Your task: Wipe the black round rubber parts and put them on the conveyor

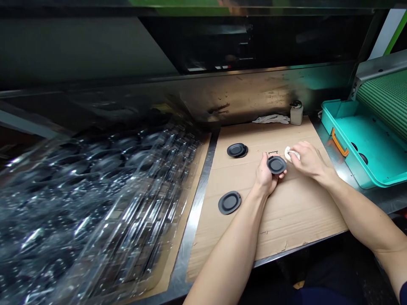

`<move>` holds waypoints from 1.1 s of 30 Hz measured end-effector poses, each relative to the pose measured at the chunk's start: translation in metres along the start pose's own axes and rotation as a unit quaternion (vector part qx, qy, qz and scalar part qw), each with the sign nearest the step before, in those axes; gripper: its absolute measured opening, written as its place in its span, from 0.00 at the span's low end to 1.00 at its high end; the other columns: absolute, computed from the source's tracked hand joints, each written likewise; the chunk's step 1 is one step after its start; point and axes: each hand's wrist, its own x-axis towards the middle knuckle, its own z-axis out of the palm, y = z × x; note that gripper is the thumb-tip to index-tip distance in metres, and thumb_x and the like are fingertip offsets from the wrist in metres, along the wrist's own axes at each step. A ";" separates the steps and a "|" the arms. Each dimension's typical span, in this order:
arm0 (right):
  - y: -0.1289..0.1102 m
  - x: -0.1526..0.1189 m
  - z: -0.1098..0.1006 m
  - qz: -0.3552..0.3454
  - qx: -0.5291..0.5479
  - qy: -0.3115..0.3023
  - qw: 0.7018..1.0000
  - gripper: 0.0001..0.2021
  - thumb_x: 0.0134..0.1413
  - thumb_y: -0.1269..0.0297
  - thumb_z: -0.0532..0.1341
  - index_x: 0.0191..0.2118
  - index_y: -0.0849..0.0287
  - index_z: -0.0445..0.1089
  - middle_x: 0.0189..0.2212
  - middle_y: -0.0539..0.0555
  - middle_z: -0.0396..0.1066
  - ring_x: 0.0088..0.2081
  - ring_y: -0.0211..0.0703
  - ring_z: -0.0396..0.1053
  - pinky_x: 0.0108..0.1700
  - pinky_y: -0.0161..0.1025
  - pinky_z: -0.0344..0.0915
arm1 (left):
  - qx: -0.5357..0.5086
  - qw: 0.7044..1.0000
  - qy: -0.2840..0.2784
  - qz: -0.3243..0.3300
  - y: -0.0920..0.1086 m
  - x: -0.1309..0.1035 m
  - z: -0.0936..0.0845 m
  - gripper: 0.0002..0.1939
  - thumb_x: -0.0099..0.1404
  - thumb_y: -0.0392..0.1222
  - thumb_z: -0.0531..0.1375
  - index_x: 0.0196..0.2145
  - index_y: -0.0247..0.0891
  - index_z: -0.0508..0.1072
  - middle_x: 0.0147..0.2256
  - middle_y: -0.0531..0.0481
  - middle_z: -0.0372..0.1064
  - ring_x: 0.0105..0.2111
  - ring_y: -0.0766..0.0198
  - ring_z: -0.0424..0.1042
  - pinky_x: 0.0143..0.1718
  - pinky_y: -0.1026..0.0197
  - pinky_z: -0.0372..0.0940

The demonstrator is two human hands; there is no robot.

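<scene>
My left hand (268, 176) grips a small black oval plastic part (277, 164), its recessed face turned up, above the cardboard sheet (295, 212). Just to the right, my right hand (307, 159) pinches a white cloth (288, 154), which is apart from the part's edge. Two similar black parts (237, 150) lie overlapped on the cardboard, left of my hands. Nearer to me, another black oval part (229, 202) lies by itself. The underside of the held part is hidden by my left fingers.
Clear plastic trays (127, 203) holding many black parts fill the left side. A teal bin (375, 148) with an orange handle stands at right, a few dark parts inside. A pump bottle (296, 113) and white gloves (271, 119) lie at the metal back wall.
</scene>
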 end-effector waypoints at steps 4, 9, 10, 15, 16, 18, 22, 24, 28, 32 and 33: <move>0.008 0.003 0.005 0.026 0.087 0.095 0.991 0.10 0.66 0.63 0.56 0.39 0.57 0.74 0.40 0.57 0.77 0.43 0.48 0.71 0.46 0.42 0.62 | -0.087 0.991 0.000 -0.105 0.017 -0.005 0.000 0.31 0.78 0.58 0.37 0.37 0.34 0.70 0.27 0.43 0.69 0.19 0.67 0.65 0.14 0.70 0.54; 0.004 0.004 0.005 0.027 0.167 0.076 0.983 0.10 0.65 0.59 0.58 0.39 0.57 0.73 0.36 0.54 0.78 0.38 0.45 0.72 0.42 0.40 0.62 | -0.139 0.976 0.004 -0.168 0.026 -0.008 0.001 0.35 0.76 0.62 0.35 0.37 0.32 0.70 0.28 0.41 0.67 0.19 0.69 0.63 0.12 0.72 0.53; 0.002 0.003 0.006 0.019 0.180 0.066 0.981 0.09 0.65 0.59 0.59 0.39 0.57 0.74 0.36 0.53 0.77 0.38 0.45 0.72 0.42 0.40 0.62 | -0.141 0.974 0.003 -0.180 0.026 -0.008 0.001 0.35 0.76 0.62 0.35 0.36 0.31 0.70 0.27 0.41 0.67 0.19 0.69 0.63 0.12 0.72 0.54; -0.009 0.001 0.009 -0.018 0.202 0.025 0.979 0.07 0.61 0.60 0.61 0.39 0.57 0.73 0.36 0.52 0.77 0.38 0.45 0.72 0.43 0.40 0.63 | -0.106 0.976 0.002 -0.190 0.024 -0.008 0.005 0.31 0.77 0.60 0.39 0.38 0.33 0.71 0.25 0.44 0.68 0.17 0.67 0.66 0.12 0.69 0.59; -0.010 0.001 0.010 -0.027 0.199 0.016 0.979 0.07 0.61 0.61 0.61 0.39 0.57 0.73 0.36 0.53 0.77 0.39 0.45 0.72 0.44 0.40 0.63 | -0.090 0.978 0.001 -0.186 0.023 -0.008 0.006 0.31 0.77 0.59 0.40 0.38 0.33 0.71 0.25 0.44 0.69 0.17 0.65 0.67 0.12 0.68 0.62; -0.010 0.001 0.013 -0.052 0.192 0.000 0.980 0.07 0.62 0.62 0.60 0.39 0.57 0.74 0.37 0.54 0.77 0.40 0.45 0.71 0.45 0.41 0.63 | -0.062 0.981 -0.012 -0.183 0.021 -0.007 0.007 0.30 0.77 0.59 0.41 0.39 0.33 0.72 0.26 0.43 0.71 0.19 0.62 0.71 0.15 0.64 0.68; -0.008 0.001 0.018 -0.091 0.163 0.000 0.983 0.08 0.62 0.63 0.58 0.37 0.57 0.74 0.35 0.54 0.74 0.38 0.45 0.69 0.43 0.41 0.62 | -0.023 0.983 -0.050 -0.178 0.017 -0.007 0.008 0.30 0.78 0.58 0.42 0.39 0.32 0.73 0.25 0.44 0.72 0.19 0.61 0.72 0.17 0.62 0.71; -0.008 0.000 0.019 -0.087 0.145 0.008 0.986 0.07 0.62 0.64 0.58 0.36 0.57 0.73 0.33 0.54 0.73 0.36 0.44 0.68 0.41 0.40 0.61 | -0.002 0.983 -0.068 -0.168 0.014 -0.006 0.010 0.30 0.78 0.58 0.42 0.37 0.32 0.74 0.22 0.45 0.70 0.16 0.62 0.70 0.14 0.64 0.66; -0.009 -0.001 0.019 -0.062 0.116 0.017 0.991 0.07 0.61 0.64 0.58 0.34 0.57 0.71 0.31 0.53 0.71 0.33 0.43 0.66 0.38 0.39 0.59 | 0.038 0.988 -0.081 -0.125 0.010 -0.006 0.013 0.32 0.76 0.63 0.44 0.35 0.34 0.73 0.19 0.47 0.68 0.14 0.64 0.67 0.10 0.67 0.55; -0.009 -0.001 0.018 -0.047 0.096 0.016 0.994 0.06 0.60 0.64 0.58 0.33 0.57 0.70 0.31 0.53 0.71 0.32 0.43 0.66 0.38 0.40 0.58 | 0.058 0.989 -0.079 -0.111 0.010 -0.007 0.015 0.34 0.73 0.70 0.47 0.31 0.35 0.71 0.18 0.49 0.66 0.14 0.65 0.67 0.10 0.69 0.49; -0.010 -0.001 0.018 -0.044 0.092 0.015 0.995 0.06 0.60 0.65 0.57 0.33 0.57 0.69 0.31 0.53 0.70 0.32 0.43 0.65 0.38 0.40 0.58 | 0.061 0.989 -0.076 -0.113 0.010 -0.007 0.016 0.34 0.72 0.71 0.48 0.30 0.36 0.70 0.18 0.49 0.66 0.14 0.66 0.67 0.10 0.69 0.49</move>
